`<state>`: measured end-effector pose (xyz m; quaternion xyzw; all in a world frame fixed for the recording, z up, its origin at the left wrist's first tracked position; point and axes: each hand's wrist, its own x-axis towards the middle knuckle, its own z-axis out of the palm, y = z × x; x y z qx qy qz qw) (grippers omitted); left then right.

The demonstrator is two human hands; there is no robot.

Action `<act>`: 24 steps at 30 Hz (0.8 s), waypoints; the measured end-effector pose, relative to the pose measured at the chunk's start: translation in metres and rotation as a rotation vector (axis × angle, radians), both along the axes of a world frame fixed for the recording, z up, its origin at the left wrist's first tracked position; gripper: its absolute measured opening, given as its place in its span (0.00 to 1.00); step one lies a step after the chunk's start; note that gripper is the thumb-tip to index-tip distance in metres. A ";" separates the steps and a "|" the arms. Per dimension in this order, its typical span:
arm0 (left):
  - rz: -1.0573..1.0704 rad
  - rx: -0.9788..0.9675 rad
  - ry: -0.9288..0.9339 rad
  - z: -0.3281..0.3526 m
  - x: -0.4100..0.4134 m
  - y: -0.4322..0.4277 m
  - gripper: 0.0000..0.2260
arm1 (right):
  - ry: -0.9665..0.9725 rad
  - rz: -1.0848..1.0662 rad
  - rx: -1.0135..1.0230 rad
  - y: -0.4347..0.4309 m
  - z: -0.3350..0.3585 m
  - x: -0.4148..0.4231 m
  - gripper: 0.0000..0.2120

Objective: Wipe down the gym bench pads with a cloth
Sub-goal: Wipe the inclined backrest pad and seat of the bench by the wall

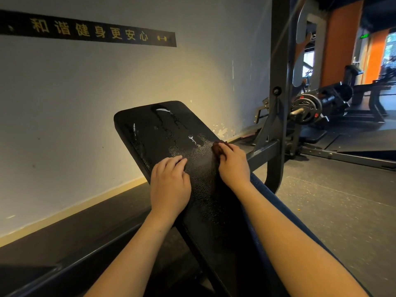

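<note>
A long black bench pad (167,133) slopes up and away from me toward the wall, its surface wet with droplets and shiny streaks. My right hand (233,163) is at the pad's right edge, fingers curled over a small dark brown cloth (218,147) that shows just beyond the fingertips. My left hand (169,187) lies on the pad's left side with fingers slightly bent, fingertips touching the wet surface, holding nothing.
A grey wall with a black banner (85,31) stands close behind the pad. A dark steel rack upright (278,82) rises at the right, with a loaded barbell (308,108) and other machines beyond. Rubber floor (332,200) lies to the right.
</note>
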<state>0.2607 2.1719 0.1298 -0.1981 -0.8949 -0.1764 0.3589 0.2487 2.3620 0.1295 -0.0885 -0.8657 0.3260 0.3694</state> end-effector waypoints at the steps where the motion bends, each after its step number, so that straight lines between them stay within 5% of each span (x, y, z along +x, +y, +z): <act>1: 0.000 0.007 0.002 -0.001 0.001 0.000 0.18 | -0.016 -0.019 -0.007 -0.001 -0.001 0.002 0.21; 11: -0.011 0.042 -0.006 -0.004 0.000 -0.002 0.17 | 0.162 0.266 0.161 -0.055 -0.016 0.023 0.19; 18: 0.001 -0.006 0.010 -0.003 0.004 -0.002 0.18 | -0.014 -0.046 -0.028 -0.009 -0.005 0.001 0.21; 24: 0.050 -0.228 -0.024 0.016 -0.008 0.008 0.20 | 0.096 0.253 0.124 -0.028 -0.007 0.002 0.19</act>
